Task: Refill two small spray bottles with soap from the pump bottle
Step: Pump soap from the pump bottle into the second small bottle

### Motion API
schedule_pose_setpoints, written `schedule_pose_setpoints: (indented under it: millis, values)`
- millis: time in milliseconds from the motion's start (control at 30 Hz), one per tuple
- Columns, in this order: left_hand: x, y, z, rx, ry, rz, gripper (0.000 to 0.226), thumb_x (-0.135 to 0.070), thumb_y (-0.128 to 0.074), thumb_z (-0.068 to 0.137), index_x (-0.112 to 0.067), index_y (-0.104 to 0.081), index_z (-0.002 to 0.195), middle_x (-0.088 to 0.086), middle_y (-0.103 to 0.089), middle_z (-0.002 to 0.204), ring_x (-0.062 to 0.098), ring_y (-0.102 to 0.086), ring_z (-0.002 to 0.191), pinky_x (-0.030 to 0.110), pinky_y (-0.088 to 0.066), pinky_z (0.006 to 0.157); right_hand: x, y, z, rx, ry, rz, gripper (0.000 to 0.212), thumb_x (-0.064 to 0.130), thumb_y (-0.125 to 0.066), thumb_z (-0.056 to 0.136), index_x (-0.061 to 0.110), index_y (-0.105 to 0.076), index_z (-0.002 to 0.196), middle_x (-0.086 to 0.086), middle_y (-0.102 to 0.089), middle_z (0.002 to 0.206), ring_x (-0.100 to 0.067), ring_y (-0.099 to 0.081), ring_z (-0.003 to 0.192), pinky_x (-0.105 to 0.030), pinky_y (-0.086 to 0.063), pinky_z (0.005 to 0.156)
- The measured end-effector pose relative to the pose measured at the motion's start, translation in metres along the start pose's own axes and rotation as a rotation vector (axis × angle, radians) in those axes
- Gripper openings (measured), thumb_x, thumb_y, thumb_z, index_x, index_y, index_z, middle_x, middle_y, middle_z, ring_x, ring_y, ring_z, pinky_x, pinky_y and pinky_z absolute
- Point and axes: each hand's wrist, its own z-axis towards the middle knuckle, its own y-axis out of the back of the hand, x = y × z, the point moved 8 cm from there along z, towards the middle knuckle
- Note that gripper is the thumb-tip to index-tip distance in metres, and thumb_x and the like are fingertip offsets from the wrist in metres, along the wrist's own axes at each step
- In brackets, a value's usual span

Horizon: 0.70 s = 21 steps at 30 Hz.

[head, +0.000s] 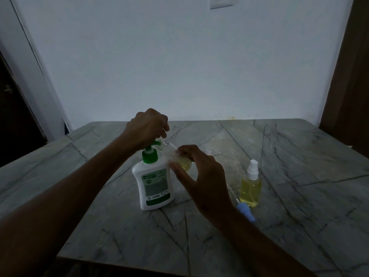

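A white pump bottle (153, 186) with a green pump head stands upright in the middle of the marble table (279, 226). My left hand (147, 126) rests on top of the pump head, fingers curled over it. My right hand (199, 176) grips a small clear spray bottle (180, 161), cap off, tilted with its open neck at the pump's nozzle; yellow liquid fills its lower part. A second small spray bottle (250, 184), full of yellow liquid with its white sprayer on, stands upright to the right.
A blue sprayer cap (245, 212) with its thin white dip tube lies on the table between my right wrist and the capped bottle. A white wall rises behind the table, and dark wooden panels flank both sides.
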Motion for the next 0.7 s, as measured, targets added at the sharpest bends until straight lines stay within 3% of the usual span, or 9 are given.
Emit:
schedule_pose_setpoints:
  millis: [167,500,700]
  values:
    - [0.0007,0.0055,0.0031,-0.014,0.020,-0.012,0.032,-0.011,-0.045,0.108,0.004,-0.073,0.115,0.016,-0.078,0.110,0.032,-0.073,0.107,0.056,-0.055,0.103,0.0017,0.0006,0.0011,-0.015,0.015,-0.010,0.040,0.051,-0.060,0.097,0.022,-0.061,0.125,0.008,-0.070,0.114,0.000,-0.061,0.099,-0.035,-0.055,0.091]
    - [0.0060,0.0005,0.0026,-0.013,0.016,-0.013,0.032,-0.010,-0.045,0.107,0.002,-0.074,0.110,0.014,-0.078,0.106,0.032,-0.073,0.105,0.056,-0.056,0.102,0.0002,0.0009,0.0007,-0.015,0.019,-0.003,0.043,0.051,-0.060,0.097,0.019,-0.063,0.126,0.005,-0.072,0.116,-0.007,-0.066,0.101,-0.040,-0.057,0.089]
    - [0.0062,0.0070,0.0044,-0.027,0.032,-0.031,0.033,-0.022,-0.048,0.099,-0.004,-0.075,0.103,0.007,-0.080,0.098,0.029,-0.074,0.101,0.055,-0.056,0.102,0.0008,0.0034,0.0015,-0.052,0.037,-0.005,0.046,0.050,-0.059,0.097,0.017,-0.063,0.129,0.000,-0.070,0.121,-0.012,-0.066,0.105,-0.041,-0.059,0.088]
